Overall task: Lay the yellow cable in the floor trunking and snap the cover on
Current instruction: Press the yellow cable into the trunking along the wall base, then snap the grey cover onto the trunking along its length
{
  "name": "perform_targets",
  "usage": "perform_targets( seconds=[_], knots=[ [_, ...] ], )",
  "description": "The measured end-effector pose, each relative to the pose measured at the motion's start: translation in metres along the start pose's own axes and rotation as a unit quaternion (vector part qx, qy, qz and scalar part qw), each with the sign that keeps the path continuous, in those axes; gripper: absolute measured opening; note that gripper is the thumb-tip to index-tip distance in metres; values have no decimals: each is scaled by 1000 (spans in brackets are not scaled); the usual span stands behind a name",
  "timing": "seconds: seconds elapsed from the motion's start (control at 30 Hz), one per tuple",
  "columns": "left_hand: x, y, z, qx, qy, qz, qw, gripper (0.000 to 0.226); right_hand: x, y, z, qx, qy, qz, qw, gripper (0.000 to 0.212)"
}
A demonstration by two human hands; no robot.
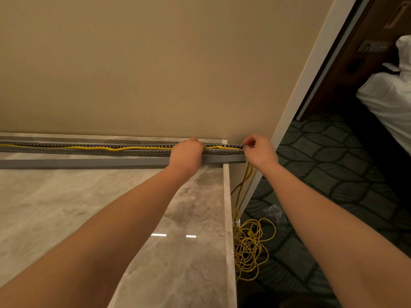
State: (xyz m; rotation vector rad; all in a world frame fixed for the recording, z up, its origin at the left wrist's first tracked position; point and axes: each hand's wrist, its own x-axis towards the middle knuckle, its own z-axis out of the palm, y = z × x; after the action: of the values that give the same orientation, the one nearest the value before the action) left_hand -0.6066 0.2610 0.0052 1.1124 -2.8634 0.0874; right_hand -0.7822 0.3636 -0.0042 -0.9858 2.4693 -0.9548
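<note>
Nearest the camera, two bare forearms reach up the frame from the lower corners. Under them lies a polished marble surface [66, 207], grey-beige and veined, with a raised pale edge strip along its right side. In the lower right of the frame, on dark patterned carpet [333, 174], sits a loose tangled heap of spare cable [249, 247], thin, round and glossy; a good length therefore remains unlaid or surplus.

Mid-frame, a long flat grey cover [89, 163], matt plastic and straight-edged, lies on the marble just in front of the trunking. It is not fitted; judged from this, the snapping-on step is wholly outstanding.

Beyond it the trunking [66, 147] runs along the foot of the wall from the left edge of the frame to the wall corner: a grey slotted channel with comb-like fingers on both sides. The yellow cable [124, 148] lies inside it over the visible run, slightly wavy and not fully bedded, then drops off the right end towards the heap.

The left hand [188, 153] is curled over the channel, fingers pressing down at the cable; whether it pinches the cable cannot be told. The right hand [259, 150] is loosely closed at the channel's right end, fingertips pinched at the cable there.

Farthest, a plain tan wall [155, 63], smooth and matt, and at upper right a white door frame with white bedding past it
</note>
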Motion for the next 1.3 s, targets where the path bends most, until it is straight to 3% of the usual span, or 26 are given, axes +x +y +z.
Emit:
perform_targets(
  seconds=[0.1, 0.2, 0.37, 0.53, 0.67, 0.77, 0.83, 1.03, 1.2, 1.3],
  knots=[
    [-6, 0, 1, -32, 15, -1, 999, 34, -12, 1, 3, -18, 52, 10, 998, 4],
    [-9, 5, 0, -36, 23, -4, 999, 36, -22, 7, 6, -31, 21, 61, 997, 9],
    [-16, 13, 0, -42, 24, -21, 999, 31, -30, 6, 10, 172, -29, 140, 975, 11],
    [-21, 10, 0, -47, 37, 16, 998, 32, -35, 1, 4, 228, -57, 154, 960, 16],
    [-25, 11, 1, -39, 59, 71, 995, 36, -38, 1, -1, 223, -51, 140, 963, 11],
    [-27, 11, 0, -71, 20, 86, 994, 36, -39, -1, -6, 213, -40, 136, 967, 4],
    [-27, 11, -1, -92, -14, 92, 991, 31, -40, -1, -8, 197, -43, 125, 972, 13],
    [-17, 7, -14, -63, -47, 140, 987, 33, -39, -6, -18, 56, -85, 31, 994, 16],
    [-14, 15, -20, -79, -18, 174, 981, 33, -34, -12, -34, -9, -60, 33, 998, 29],
    [-12, 26, -21, -89, 11, 187, 978, 35, -33, -8, -40, 20, -11, 50, 998, 30]
  ],
)
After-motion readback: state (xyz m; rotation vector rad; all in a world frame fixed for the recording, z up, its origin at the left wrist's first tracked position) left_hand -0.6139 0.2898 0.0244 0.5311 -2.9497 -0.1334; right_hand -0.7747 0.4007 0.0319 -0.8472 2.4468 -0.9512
